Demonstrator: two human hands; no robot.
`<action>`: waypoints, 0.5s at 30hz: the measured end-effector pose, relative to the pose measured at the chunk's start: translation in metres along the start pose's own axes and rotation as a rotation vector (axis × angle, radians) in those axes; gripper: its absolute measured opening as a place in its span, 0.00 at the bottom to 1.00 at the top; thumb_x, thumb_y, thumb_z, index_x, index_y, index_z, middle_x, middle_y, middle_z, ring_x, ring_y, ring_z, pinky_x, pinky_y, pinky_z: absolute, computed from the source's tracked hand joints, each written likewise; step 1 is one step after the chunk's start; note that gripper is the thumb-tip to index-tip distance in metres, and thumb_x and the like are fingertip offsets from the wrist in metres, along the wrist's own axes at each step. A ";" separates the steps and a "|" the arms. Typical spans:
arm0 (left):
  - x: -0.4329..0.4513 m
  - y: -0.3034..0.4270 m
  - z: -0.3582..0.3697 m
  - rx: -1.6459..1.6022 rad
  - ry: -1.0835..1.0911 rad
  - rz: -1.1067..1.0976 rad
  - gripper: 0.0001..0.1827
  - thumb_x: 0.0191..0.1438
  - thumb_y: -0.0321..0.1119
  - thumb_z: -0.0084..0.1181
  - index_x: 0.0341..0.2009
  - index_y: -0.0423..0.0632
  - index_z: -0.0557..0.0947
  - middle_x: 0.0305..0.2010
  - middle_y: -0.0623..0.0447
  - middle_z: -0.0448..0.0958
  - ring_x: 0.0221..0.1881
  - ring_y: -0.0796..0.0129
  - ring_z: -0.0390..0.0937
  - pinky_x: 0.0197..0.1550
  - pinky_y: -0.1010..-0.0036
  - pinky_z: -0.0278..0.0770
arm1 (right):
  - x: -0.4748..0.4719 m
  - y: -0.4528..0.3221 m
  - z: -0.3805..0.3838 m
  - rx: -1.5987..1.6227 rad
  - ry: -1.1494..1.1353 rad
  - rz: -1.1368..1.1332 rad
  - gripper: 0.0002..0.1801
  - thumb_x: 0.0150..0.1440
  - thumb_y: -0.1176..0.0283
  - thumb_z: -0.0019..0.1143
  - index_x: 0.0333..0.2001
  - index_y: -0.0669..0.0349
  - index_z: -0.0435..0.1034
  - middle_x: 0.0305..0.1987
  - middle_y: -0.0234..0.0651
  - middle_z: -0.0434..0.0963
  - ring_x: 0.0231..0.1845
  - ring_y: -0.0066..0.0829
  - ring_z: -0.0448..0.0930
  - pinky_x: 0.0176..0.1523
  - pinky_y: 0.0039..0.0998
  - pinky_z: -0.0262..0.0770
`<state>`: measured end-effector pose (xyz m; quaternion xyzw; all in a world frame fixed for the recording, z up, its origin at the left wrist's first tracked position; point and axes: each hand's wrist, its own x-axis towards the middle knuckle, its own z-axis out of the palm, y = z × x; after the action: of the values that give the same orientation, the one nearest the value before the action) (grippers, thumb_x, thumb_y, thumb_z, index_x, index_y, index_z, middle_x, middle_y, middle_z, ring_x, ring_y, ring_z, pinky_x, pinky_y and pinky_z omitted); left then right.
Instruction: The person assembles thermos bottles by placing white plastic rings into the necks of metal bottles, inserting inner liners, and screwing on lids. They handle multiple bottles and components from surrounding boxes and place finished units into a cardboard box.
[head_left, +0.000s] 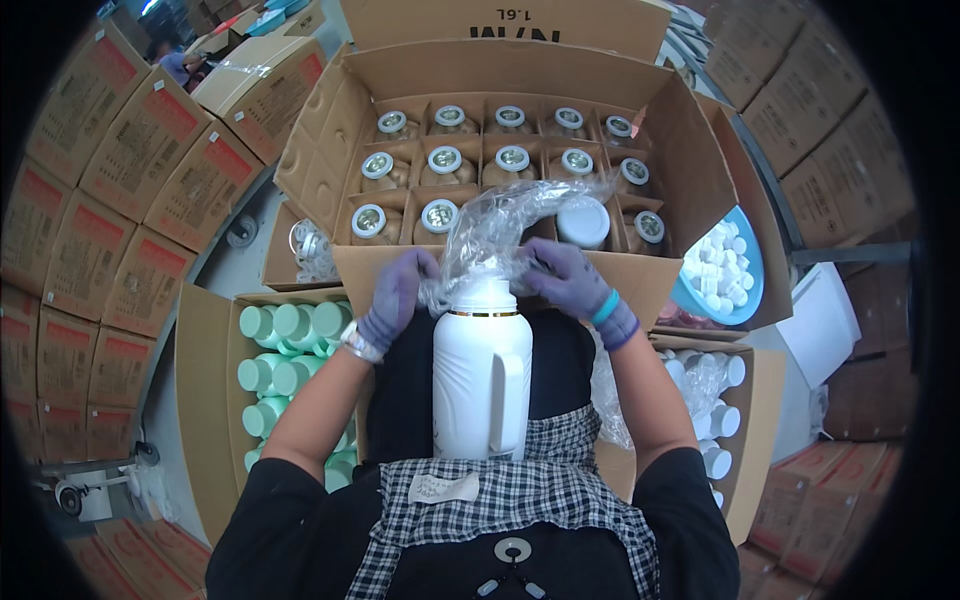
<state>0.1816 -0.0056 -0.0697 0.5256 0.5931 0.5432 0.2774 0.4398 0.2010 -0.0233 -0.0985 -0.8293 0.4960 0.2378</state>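
A white thermos jug (480, 382) with a side handle and a gold ring below its top stands upright against my lap. Around and above its top is a clear plastic bag (491, 217), which stretches up over the box behind. My left hand (401, 292), in a purple glove, pinches the bag's edge left of the jug's top. Also gloved, my right hand (566, 277) grips the bag on the other side. Beyond my hands is an open cardboard box (420, 259) with dividers, holding several glass liners (512, 159) and one white-capped item (583, 223).
At my left, a cardboard box (202, 405) holds mint-green jugs (292, 322). White-lidded jugs (724, 421) fill another box (750, 442) at right. A blue basin (757, 277) contains small white caps (720, 262). Stacked cartons (112, 172) line the left side; a person (176, 64) is far back.
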 end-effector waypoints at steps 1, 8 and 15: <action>-0.010 0.005 0.004 -0.004 -0.021 0.006 0.48 0.68 0.81 0.34 0.42 0.42 0.79 0.37 0.57 0.75 0.38 0.74 0.72 0.43 0.75 0.71 | -0.017 -0.008 0.001 0.167 -0.067 0.155 0.08 0.65 0.72 0.60 0.45 0.63 0.77 0.31 0.29 0.78 0.31 0.19 0.78 0.36 0.26 0.74; -0.023 0.032 0.014 0.015 -0.009 0.029 0.36 0.55 0.64 0.72 0.50 0.43 0.82 0.40 0.54 0.81 0.41 0.71 0.78 0.47 0.73 0.78 | -0.031 -0.039 0.008 -0.010 0.288 0.047 0.17 0.62 0.70 0.63 0.54 0.64 0.78 0.46 0.39 0.83 0.50 0.36 0.84 0.57 0.37 0.80; 0.042 0.040 -0.065 -0.203 0.631 -0.149 0.11 0.67 0.40 0.69 0.41 0.47 0.84 0.28 0.62 0.76 0.24 0.82 0.69 0.25 0.80 0.69 | 0.016 0.022 -0.059 -0.728 0.430 0.236 0.42 0.47 0.60 0.78 0.65 0.58 0.69 0.63 0.47 0.75 0.65 0.47 0.78 0.70 0.44 0.74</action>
<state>0.1238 0.0045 -0.0058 0.2565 0.6295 0.7136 0.1698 0.4537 0.2643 -0.0142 -0.3709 -0.8648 0.1634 0.2964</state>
